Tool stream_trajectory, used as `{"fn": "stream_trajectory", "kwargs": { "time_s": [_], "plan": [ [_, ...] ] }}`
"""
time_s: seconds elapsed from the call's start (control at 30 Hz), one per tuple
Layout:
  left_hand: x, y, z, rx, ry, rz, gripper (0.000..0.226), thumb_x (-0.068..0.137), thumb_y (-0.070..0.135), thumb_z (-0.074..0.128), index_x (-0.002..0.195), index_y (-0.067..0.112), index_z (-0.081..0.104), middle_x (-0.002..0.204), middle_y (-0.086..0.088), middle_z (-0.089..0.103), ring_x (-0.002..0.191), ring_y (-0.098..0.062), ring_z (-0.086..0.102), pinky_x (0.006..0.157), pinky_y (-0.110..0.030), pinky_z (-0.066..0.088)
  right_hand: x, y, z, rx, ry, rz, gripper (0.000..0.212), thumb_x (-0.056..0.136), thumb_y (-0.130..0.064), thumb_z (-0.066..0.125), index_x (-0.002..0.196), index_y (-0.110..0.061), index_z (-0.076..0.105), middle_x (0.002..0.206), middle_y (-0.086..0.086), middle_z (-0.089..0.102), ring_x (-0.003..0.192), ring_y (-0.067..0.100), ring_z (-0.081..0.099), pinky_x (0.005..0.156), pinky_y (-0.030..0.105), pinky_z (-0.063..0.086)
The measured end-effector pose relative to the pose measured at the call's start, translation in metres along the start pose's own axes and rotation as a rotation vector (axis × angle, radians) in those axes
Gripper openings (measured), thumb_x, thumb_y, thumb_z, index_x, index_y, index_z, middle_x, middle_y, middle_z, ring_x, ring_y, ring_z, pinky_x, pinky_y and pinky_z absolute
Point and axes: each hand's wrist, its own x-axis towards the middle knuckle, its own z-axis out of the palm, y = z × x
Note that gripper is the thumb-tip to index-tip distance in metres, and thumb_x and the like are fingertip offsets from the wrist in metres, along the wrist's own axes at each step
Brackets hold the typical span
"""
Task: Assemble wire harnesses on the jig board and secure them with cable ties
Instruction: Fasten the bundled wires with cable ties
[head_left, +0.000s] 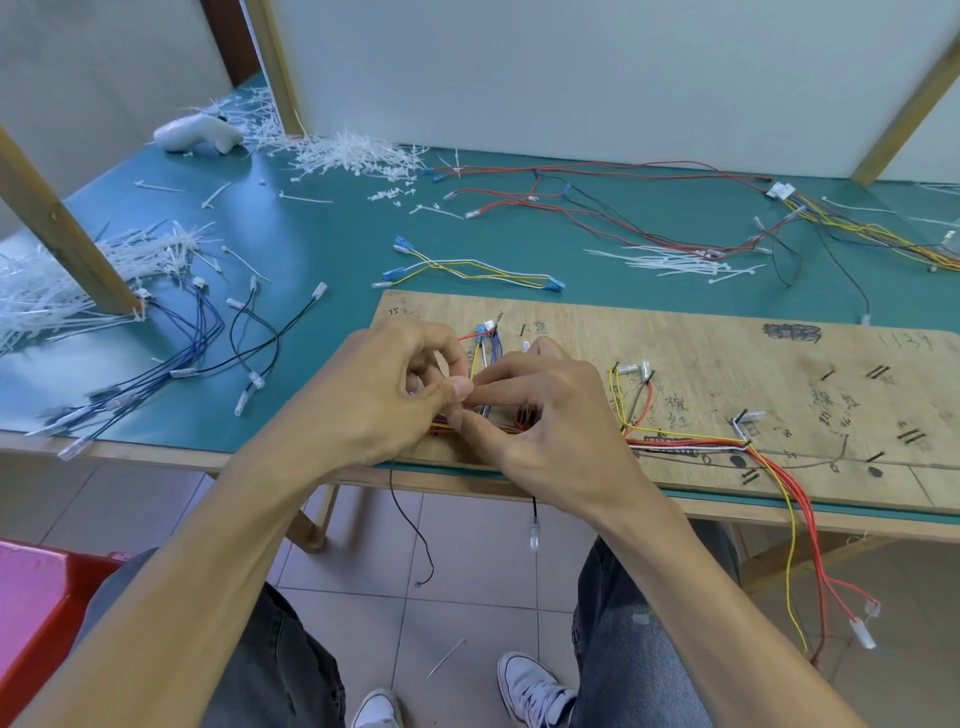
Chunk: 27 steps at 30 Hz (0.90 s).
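Both hands meet over the near-left end of the jig board. Left hand pinches shut, thumb against fingers; right hand has forefinger and thumb narrowed toward it. Between them sits the wire bundle; whether a cable tie is in the pinch, cannot tell.

Bundle: thin, light, limp wires, red, yellow, blue, white. They will splay if released, so grip close beside the tie point, not at the free ends. Small plastic connectors at 12 o'clock of the hands look fragile; pull on insulation, not on housings.

Loose cable ties heaped at 11 o'clock on the desk: stiff, slick, springy.
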Motion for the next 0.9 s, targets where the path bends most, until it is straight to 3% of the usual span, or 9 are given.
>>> {"fn": "stream_trajectory", "kwargs": {
  "time_s": [0.1,0.17,0.3,0.37,0.47,0.57,0.63,0.8,0.9],
  "plan": [
    [0.004,-0.002,0.000,0.002,0.034,-0.016,0.016,0.094,0.026,0.073,0.080,0.031,0.067,0.067,0.016,0.066,0.061,0.000,0.049,0.055,-0.013,0.033,0.001,0.000,0.001,-0.001,-0.007,0.004,0.010,0.093,-0.034,0.080,0.088,-0.029,0.087,0.089,-0.018,0.075,0.080,0.023,0.046,0.071,0.034,0.039],
    [0.006,-0.002,0.000,-0.043,0.039,-0.012,0.019,0.094,0.023,0.074,0.078,0.032,0.066,0.071,0.015,0.066,0.062,-0.003,0.045,0.061,-0.020,0.036,0.001,0.000,0.001,0.018,-0.003,0.011,0.018,0.097,-0.035,0.076,0.085,-0.028,0.087,0.088,-0.018,0.076,0.081,0.021,0.046,0.072,0.033,0.038],
    [0.007,-0.001,0.004,-0.152,0.025,-0.026,0.021,0.093,0.014,0.072,0.079,0.029,0.066,0.072,0.013,0.070,0.074,-0.032,0.049,0.071,-0.036,0.042,0.002,0.001,-0.003,0.060,-0.018,0.057,0.015,0.095,-0.030,0.079,0.083,-0.025,0.086,0.083,-0.017,0.075,0.081,0.011,0.048,0.085,0.020,0.030],
    [0.008,-0.001,0.007,-0.160,0.036,-0.028,0.021,0.091,0.012,0.072,0.079,0.028,0.067,0.071,0.010,0.071,0.077,-0.036,0.053,0.073,-0.038,0.045,0.002,0.002,-0.005,0.103,-0.011,0.120,0.006,0.089,-0.031,0.084,0.084,-0.029,0.085,0.070,-0.023,0.067,0.081,0.009,0.051,0.084,0.011,0.029],
    [0.009,0.000,0.011,-0.143,0.104,-0.033,0.021,0.088,0.009,0.072,0.077,0.025,0.066,0.068,0.009,0.068,0.064,-0.022,0.046,0.067,-0.032,0.041,0.003,0.001,-0.006,0.113,-0.024,0.136,0.007,0.085,-0.033,0.087,0.081,-0.028,0.084,0.061,-0.026,0.059,0.077,0.009,0.051,0.079,0.008,0.030],
    [0.011,0.006,0.016,-0.171,0.212,-0.016,0.022,0.086,0.004,0.070,0.074,0.022,0.065,0.064,0.005,0.063,0.057,-0.010,0.040,0.055,-0.020,0.034,0.004,0.000,-0.005,0.041,-0.086,0.073,0.008,0.087,-0.026,0.085,0.081,-0.023,0.083,0.078,-0.017,0.069,0.081,0.018,0.050,0.076,0.034,0.043],
    [0.013,0.012,0.019,-0.198,0.265,0.001,0.022,0.083,0.001,0.066,0.072,0.019,0.063,0.063,0.001,0.062,0.055,-0.008,0.039,0.051,-0.015,0.031,0.004,0.000,-0.005,0.008,-0.103,0.056,0.007,0.086,-0.023,0.085,0.080,-0.021,0.082,0.085,-0.011,0.072,0.084,0.023,0.050,0.076,0.041,0.045],
    [0.017,0.017,0.028,-0.258,0.382,0.017,0.023,0.079,-0.006,0.061,0.069,0.014,0.060,0.056,0.005,0.052,0.050,-0.008,0.034,0.051,-0.015,0.030,0.006,0.003,-0.007,-0.035,-0.173,0.025,0.005,0.088,-0.021,0.083,0.084,-0.018,0.083,0.091,-0.007,0.072,0.089,0.024,0.050,0.078,0.037,0.042],
    [0.013,0.012,0.032,-0.267,0.403,0.055,0.027,0.082,-0.007,0.062,0.072,0.017,0.060,0.063,-0.001,0.056,0.056,-0.014,0.043,0.054,-0.020,0.034,0.005,0.005,-0.007,-0.050,-0.169,0.010,0.004,0.088,-0.022,0.083,0.086,-0.018,0.083,0.092,-0.009,0.072,0.090,0.023,0.050,0.077,0.034,0.039]
  ]
}}
